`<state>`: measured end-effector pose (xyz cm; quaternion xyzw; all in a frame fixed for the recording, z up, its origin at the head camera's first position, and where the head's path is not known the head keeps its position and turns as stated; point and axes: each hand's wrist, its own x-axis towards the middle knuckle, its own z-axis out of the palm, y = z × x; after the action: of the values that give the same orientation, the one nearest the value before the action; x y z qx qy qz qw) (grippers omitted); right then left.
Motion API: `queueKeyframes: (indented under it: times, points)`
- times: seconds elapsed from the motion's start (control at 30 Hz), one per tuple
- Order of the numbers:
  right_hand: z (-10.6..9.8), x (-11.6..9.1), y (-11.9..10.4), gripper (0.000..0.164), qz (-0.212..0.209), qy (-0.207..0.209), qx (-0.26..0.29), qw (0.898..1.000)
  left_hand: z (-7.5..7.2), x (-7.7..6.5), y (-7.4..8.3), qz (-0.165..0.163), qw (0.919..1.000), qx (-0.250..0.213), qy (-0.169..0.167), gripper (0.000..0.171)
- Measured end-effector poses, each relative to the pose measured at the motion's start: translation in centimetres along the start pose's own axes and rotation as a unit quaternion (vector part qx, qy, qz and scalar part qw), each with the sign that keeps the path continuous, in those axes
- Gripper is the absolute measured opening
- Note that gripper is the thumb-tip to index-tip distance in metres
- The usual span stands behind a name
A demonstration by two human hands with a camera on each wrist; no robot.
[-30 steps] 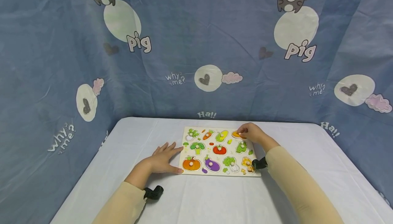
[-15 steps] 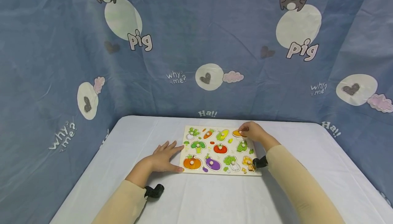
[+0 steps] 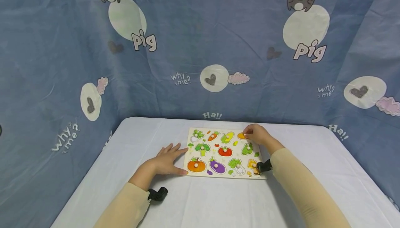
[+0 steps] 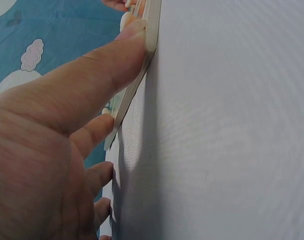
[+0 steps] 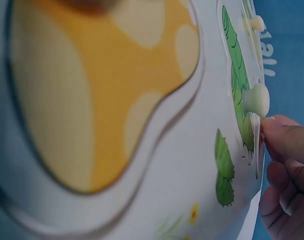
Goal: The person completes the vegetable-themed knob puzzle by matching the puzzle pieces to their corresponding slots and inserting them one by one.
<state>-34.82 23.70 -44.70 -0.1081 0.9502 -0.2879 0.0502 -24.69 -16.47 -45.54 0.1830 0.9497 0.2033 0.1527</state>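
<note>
A wooden vegetable puzzle board [image 3: 218, 176] lies flat on the white table, with all its pieces seated. My left hand [image 3: 171, 158] rests flat on the cloth beside the board. Its thumb [image 4: 123, 50] presses the board's left edge [image 4: 134, 85]. My right hand [image 3: 257, 134] is at the far right corner, fingers curled over the knob of the orange piece [image 3: 241, 136]. The right wrist view shows the yellow mushroom piece [image 5: 92, 90] up close, a green piece with a white knob [image 5: 256, 99], and my fingers [image 5: 286, 145] beyond them.
A white cloth covers the table [image 3: 218, 203], whose edges drop off at left, right and back. Blue cartoon-print fabric [image 3: 200, 40] hangs close behind and on both sides. Black wrist camera mounts [image 3: 157, 194] [image 3: 264, 166] sit near each sleeve.
</note>
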Motion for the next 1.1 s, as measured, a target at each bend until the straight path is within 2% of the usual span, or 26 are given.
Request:
queueKeyframes:
  times: [0.27, 0.47, 0.73, 0.87, 1.1]
  points:
    - [0.2, 0.1, 0.3, 0.010, 0.004, 0.001, 0.003, 1.000, 0.3, 0.3, -0.4, -0.004, 0.9999, 0.011, -0.002, 0.099]
    - [0.3, 0.0, 0.3, 0.011, 0.022, -0.001, 0.016, 1.000, 0.1, 0.1, -0.2, 0.006, 1.0000, -0.003, 0.000, 0.098]
    - [0.3, -0.2, 0.5, 0.012, 0.021, -0.002, 0.022, 1.000, 0.2, 0.1, -0.1, 0.001, 1.0000, 0.004, 0.002, 0.096]
    - [0.1, -0.4, 0.4, 0.015, 0.023, -0.006, 0.023, 0.999, 0.5, 0.4, -0.5, -0.001, 1.0000, 0.003, 0.008, 0.097]
    - [-0.4, -0.9, 0.3, 0.024, 0.039, -0.030, 0.027, 0.998, 0.0, 0.0, 0.1, 0.002, 1.0000, 0.002, 0.000, 0.098]
